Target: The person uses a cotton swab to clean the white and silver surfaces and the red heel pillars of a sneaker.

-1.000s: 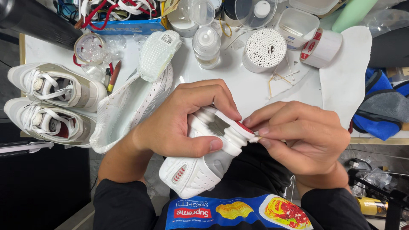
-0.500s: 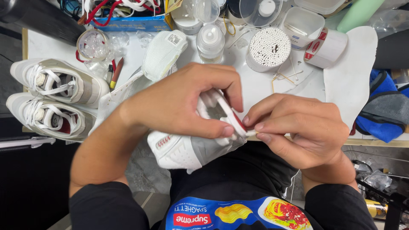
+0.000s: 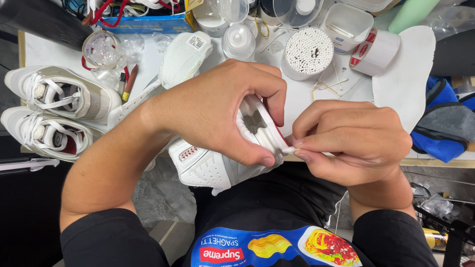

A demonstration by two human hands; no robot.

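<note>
My left hand grips a white sneaker held over my lap, thumb under its side and fingers curled over its upper edge. The shoe lies tilted on its side with its red-trimmed edge facing right. My right hand pinches a thin white cotton swab between thumb and forefinger, its tip touching the shoe's edge near my left thumb. Most of the swab is hidden inside my fingers.
A pair of white sneakers lies at the table's left. A round tub of cotton swabs, a white insole, a tape roll, clear containers and another white shoe crowd the white table. Blue cloth sits at right.
My left hand has turned the sneaker so its heel swung left and its edge now faces the right hand. My right hand stays at that edge with the swab.
</note>
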